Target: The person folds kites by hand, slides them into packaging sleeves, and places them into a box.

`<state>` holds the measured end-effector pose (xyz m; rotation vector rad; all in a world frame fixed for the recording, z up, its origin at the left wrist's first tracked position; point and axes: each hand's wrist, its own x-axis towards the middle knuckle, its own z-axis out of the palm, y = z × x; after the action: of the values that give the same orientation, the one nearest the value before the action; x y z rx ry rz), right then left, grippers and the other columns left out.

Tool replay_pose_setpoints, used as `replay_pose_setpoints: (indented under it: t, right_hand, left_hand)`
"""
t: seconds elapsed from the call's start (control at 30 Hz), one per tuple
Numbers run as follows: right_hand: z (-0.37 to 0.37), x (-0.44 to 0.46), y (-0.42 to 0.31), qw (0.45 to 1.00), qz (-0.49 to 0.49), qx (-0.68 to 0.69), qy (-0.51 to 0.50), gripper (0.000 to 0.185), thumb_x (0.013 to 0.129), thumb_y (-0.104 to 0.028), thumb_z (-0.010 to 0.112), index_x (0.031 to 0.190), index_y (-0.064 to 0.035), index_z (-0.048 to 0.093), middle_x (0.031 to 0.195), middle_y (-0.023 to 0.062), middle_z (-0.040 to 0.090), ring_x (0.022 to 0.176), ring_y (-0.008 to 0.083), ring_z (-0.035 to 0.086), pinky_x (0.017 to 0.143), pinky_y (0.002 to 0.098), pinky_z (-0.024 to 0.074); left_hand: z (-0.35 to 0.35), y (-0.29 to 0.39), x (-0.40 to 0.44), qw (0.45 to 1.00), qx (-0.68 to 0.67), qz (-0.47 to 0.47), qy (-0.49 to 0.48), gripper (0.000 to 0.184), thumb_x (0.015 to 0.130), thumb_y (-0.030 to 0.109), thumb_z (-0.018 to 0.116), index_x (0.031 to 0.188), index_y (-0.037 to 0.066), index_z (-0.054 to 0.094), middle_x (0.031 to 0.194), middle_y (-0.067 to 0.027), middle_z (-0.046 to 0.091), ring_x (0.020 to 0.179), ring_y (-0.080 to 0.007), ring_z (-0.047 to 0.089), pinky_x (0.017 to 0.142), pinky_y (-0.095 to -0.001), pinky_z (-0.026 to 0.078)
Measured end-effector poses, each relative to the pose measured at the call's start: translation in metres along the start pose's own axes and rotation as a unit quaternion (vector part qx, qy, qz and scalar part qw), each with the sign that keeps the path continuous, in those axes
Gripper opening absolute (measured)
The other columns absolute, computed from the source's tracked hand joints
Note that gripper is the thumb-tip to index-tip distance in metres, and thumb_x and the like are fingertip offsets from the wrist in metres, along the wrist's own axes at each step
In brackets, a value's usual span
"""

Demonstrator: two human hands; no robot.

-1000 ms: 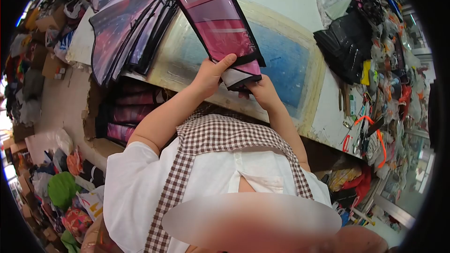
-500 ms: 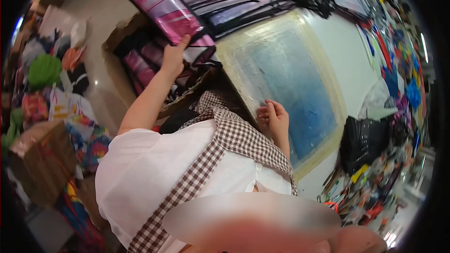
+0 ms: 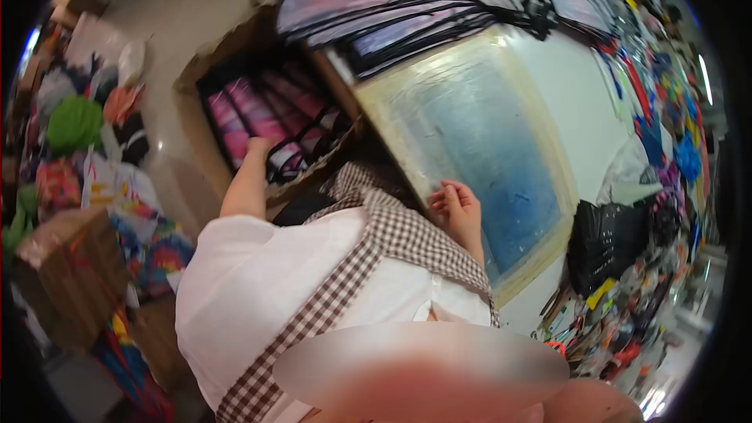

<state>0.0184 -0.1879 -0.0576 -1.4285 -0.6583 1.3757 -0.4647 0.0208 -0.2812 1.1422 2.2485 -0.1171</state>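
Observation:
My left hand reaches down into a cardboard box, touching the shiny pink-and-purple packs with black bands inside it. The fingers are hidden among the packs, so I cannot see whether they grip one. My right hand hangs loosely by the near edge of a blue-tinted clear sheet with a yellowed tape border, on the white table. Its fingers are slightly bent and apart, and nothing shows in them.
A pink-grey shiny sheet with bundled black straps lies across the far table. On the right are a black plastic bag and heaped colourful scraps. Closed cardboard boxes and a green bundle stand on the left.
My left hand has moved down and left into the box, and the long pink pack it held above the box is now out of that place. My right hand has barely moved.

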Motion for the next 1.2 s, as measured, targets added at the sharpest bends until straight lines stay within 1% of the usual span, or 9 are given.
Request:
replay_pose_setpoints:
  t: [0.07,0.13,0.27,0.37,0.57,0.7,0.9,1.03,1.2]
  right_hand:
    - [-0.005,-0.009,0.004,1.0,-0.012,0.018,0.021,0.023,0.101,-0.019,0.058,0.114,-0.0016,0.063,0.088,0.0083,0.071,0.071,0.0104,0.063,0.062,0.0231,0.0506]
    - [-0.006,-0.015,0.009,0.999,0.0,0.041,0.026,0.022,0.101,-0.018,0.057,0.115,-0.0015,0.062,0.088,0.0084,0.071,0.072,0.011,0.063,0.065,0.0241,0.052]
    - [-0.004,-0.018,0.005,0.996,0.013,0.072,0.048,0.023,0.101,-0.019,0.057,0.115,-0.002,0.062,0.088,0.0079,0.07,0.072,0.0111,0.062,0.067,0.0249,0.0532]
    - [-0.004,-0.015,0.0,0.997,0.025,0.059,0.048,0.023,0.101,-0.02,0.057,0.116,-0.0023,0.062,0.088,0.0079,0.069,0.072,0.0113,0.062,0.067,0.0253,0.0535]
    - [-0.008,-0.015,0.006,0.997,0.008,0.064,0.048,0.023,0.101,-0.018,0.056,0.117,-0.0013,0.061,0.091,0.0107,0.07,0.074,0.0134,0.064,0.066,0.027,0.0542]
    - [-0.013,0.004,-0.025,0.994,0.083,0.068,0.003,0.027,0.102,-0.02,0.054,0.12,0.0,0.059,0.093,0.0113,0.07,0.074,0.0147,0.065,0.067,0.0268,0.0549]
    - [-0.044,0.132,-0.06,0.958,-0.04,0.279,-0.048,0.072,0.101,-0.055,0.041,0.147,0.0001,0.033,0.136,0.0226,0.055,0.123,0.0325,0.056,0.101,0.0453,0.0474]
    - [-0.061,0.236,-0.109,0.889,-0.087,0.448,-0.045,0.102,0.092,-0.072,0.041,0.156,-0.0031,0.003,0.156,0.025,0.028,0.137,0.0394,0.041,0.112,0.0499,0.0374]
    - [-0.079,0.304,-0.167,0.87,-0.179,0.432,0.155,0.094,0.084,-0.059,0.068,0.143,0.0041,0.032,0.122,0.0192,0.054,0.1,0.0345,0.063,0.081,0.0469,0.0563]
  left_hand:
    - [-0.057,0.056,-0.04,0.924,-0.038,0.008,0.38,0.051,0.083,0.035,0.074,0.12,0.003,0.061,0.121,-0.0208,0.062,0.109,-0.0391,0.058,0.093,-0.0498,0.047]
    - [-0.108,0.124,-0.026,0.756,-0.169,0.321,0.545,0.035,0.087,0.028,0.068,0.111,0.002,0.062,0.116,-0.018,0.061,0.105,-0.0352,0.059,0.087,-0.0468,0.049]
    - [-0.176,0.298,-0.102,0.741,-0.187,0.6,0.234,0.017,0.092,0.019,0.061,0.1,0.005,0.067,0.104,-0.016,0.065,0.096,-0.0358,0.062,0.083,-0.0444,0.049]
    - [-0.158,0.378,-0.098,0.696,-0.085,0.68,0.215,0.019,0.092,0.018,0.056,0.097,0.005,0.069,0.101,-0.0153,0.067,0.097,-0.036,0.064,0.085,-0.0441,0.05]
    - [-0.157,0.443,-0.083,0.762,0.277,0.572,0.12,0.027,0.089,0.021,0.056,0.106,0.005,0.069,0.11,-0.0181,0.066,0.107,-0.0354,0.063,0.092,-0.0438,0.05]
    - [-0.214,0.46,-0.085,0.706,0.001,0.658,0.263,0.027,0.087,0.016,0.055,0.106,0.003,0.069,0.104,-0.0229,0.066,0.101,-0.0393,0.063,0.087,-0.0455,0.049]
    - [-0.295,0.363,-0.242,0.61,-0.07,0.761,0.21,0.026,0.085,0.004,0.054,0.108,-0.003,0.064,0.097,-0.0189,0.062,0.09,-0.0362,0.062,0.08,-0.039,0.048]
    - [-0.313,0.252,-0.295,0.719,0.005,0.683,0.13,0.027,0.081,-0.003,0.053,0.106,-0.005,0.062,0.094,-0.0144,0.055,0.088,-0.0265,0.058,0.082,-0.0293,0.045]
    - [-0.32,0.159,-0.307,0.784,0.013,0.615,0.087,0.031,0.076,-0.008,0.052,0.104,-0.002,0.065,0.095,-0.0141,0.055,0.089,-0.0256,0.058,0.082,-0.0302,0.045]
